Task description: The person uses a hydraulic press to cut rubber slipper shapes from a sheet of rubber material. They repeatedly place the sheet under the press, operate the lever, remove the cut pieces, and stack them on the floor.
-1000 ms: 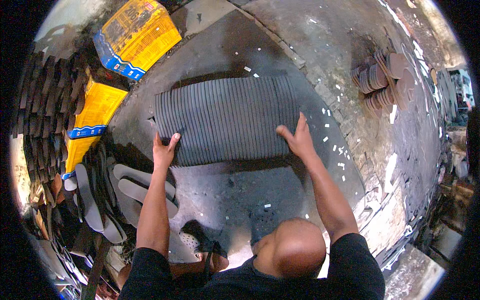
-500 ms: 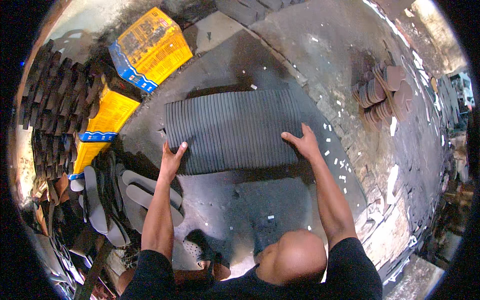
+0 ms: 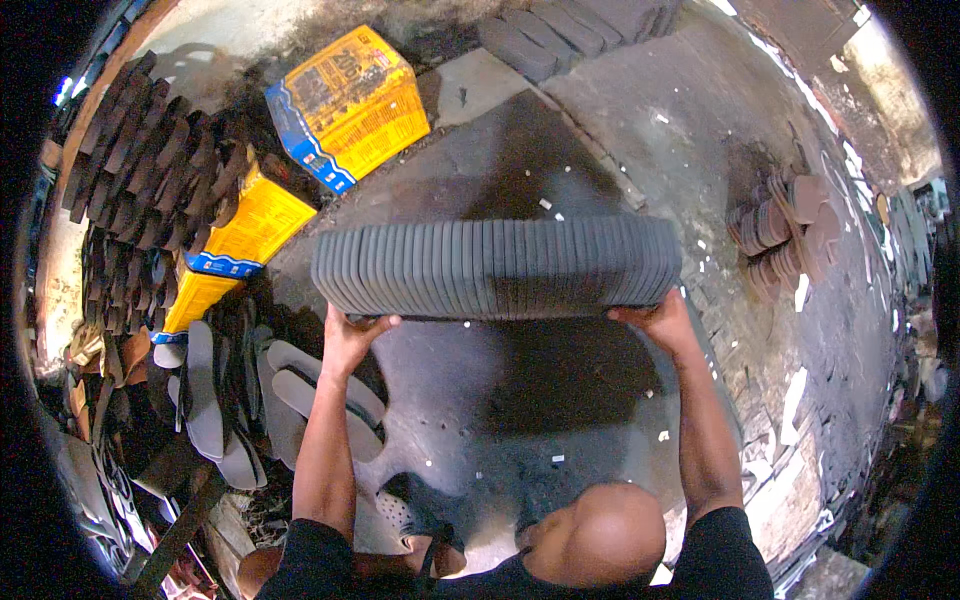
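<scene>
While both hands press in from either end, a long row of dark grey sole blanks, stood on edge and packed face to face, hangs level above the stained concrete floor. Left hand: fingers spread wide and cupped under the row's left end, touching it. Right hand: clasped against the row's right end, thumb side up. Row held between the two, roughly mid-scene, just far of the person's head. Far left: one yellow-and-blue carton lying tilted on the floor; near it, two more yellow cartons leaning toward the left wall. Left edge: dense ranks of dark brown cut soles stacked on edge. Near left, beside the left forearm: loose grey flat soles overlapping one another, well below the held row. Right: a small cluster of brownish sole pieces standing on the floor, well apart from the row. Far centre: a short line of grey slabs resting by the wall. Pale scraps scattered across the floor.
</scene>
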Demonstrator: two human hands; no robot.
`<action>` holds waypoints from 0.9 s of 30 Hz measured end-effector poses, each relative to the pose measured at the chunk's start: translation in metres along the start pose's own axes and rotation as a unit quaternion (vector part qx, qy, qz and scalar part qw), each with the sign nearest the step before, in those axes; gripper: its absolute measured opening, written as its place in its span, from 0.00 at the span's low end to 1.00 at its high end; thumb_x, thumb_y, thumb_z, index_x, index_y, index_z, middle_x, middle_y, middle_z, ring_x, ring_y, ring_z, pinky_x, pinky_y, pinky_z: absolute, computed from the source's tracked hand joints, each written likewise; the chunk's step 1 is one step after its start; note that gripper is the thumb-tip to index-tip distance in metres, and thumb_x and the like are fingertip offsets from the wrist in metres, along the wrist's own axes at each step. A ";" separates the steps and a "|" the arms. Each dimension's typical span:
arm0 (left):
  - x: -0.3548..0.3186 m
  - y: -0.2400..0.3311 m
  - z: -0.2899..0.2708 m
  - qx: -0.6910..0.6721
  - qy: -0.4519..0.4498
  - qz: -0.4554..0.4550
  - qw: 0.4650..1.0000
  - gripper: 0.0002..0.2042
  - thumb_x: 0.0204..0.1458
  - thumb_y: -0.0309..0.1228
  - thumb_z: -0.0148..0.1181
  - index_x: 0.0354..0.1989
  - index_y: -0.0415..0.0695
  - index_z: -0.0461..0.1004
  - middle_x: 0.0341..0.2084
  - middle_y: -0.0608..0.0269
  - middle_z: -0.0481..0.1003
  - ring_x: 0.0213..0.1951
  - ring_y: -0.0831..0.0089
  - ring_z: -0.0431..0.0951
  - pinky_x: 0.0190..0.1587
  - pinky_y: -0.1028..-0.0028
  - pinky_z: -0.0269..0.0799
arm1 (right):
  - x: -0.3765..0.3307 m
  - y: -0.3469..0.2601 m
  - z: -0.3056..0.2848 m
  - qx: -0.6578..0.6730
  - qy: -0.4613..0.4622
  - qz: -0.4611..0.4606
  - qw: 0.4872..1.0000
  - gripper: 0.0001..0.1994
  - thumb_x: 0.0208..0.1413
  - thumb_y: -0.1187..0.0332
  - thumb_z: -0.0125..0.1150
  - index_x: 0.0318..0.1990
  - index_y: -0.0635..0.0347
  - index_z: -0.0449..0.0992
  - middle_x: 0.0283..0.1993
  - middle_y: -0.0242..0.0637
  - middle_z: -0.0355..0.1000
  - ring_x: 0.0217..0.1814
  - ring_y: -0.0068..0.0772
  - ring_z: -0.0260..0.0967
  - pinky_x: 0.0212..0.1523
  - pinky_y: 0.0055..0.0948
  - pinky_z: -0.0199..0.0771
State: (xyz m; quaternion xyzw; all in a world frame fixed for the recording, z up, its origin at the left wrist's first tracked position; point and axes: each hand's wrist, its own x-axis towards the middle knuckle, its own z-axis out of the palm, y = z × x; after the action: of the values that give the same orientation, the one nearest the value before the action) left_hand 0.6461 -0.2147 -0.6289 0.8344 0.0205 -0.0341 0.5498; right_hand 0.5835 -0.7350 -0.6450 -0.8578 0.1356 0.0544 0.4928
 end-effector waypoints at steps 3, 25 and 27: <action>-0.010 0.018 -0.012 -0.030 -0.014 0.006 0.999 0.38 0.42 0.27 0.82 0.63 0.37 0.66 0.53 0.54 0.78 0.57 0.62 0.79 0.57 0.61 0.80 | -0.025 -0.046 0.002 0.097 -0.027 0.007 0.995 0.31 0.41 0.73 0.85 0.55 0.61 0.77 0.53 0.36 0.81 0.57 0.33 0.77 0.59 0.37 0.78; 0.019 -0.037 0.040 0.161 -0.020 -0.150 0.975 0.53 0.44 0.61 0.74 0.66 0.26 0.64 0.62 0.34 0.70 0.64 0.49 0.73 0.66 0.59 0.67 | -0.006 0.008 0.023 -0.180 0.014 0.128 0.975 0.54 0.45 0.33 0.73 0.69 0.68 0.63 0.56 0.66 0.75 0.61 0.64 0.74 0.61 0.50 0.73; 0.009 -0.093 0.038 0.063 0.038 -0.143 0.987 0.55 0.44 0.60 0.76 0.69 0.25 0.60 0.65 0.33 0.67 0.67 0.50 0.69 0.69 0.60 0.64 | 0.000 0.008 0.037 -0.118 0.015 0.126 0.985 0.55 0.47 0.34 0.73 0.71 0.69 0.60 0.59 0.68 0.72 0.63 0.67 0.70 0.64 0.52 0.70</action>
State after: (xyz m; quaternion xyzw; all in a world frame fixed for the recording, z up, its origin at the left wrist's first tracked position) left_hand 0.6473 -0.2125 -0.7299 0.8566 0.1586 -0.0818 0.4842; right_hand 0.5823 -0.7066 -0.6704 -0.8865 0.2428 0.1184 0.3757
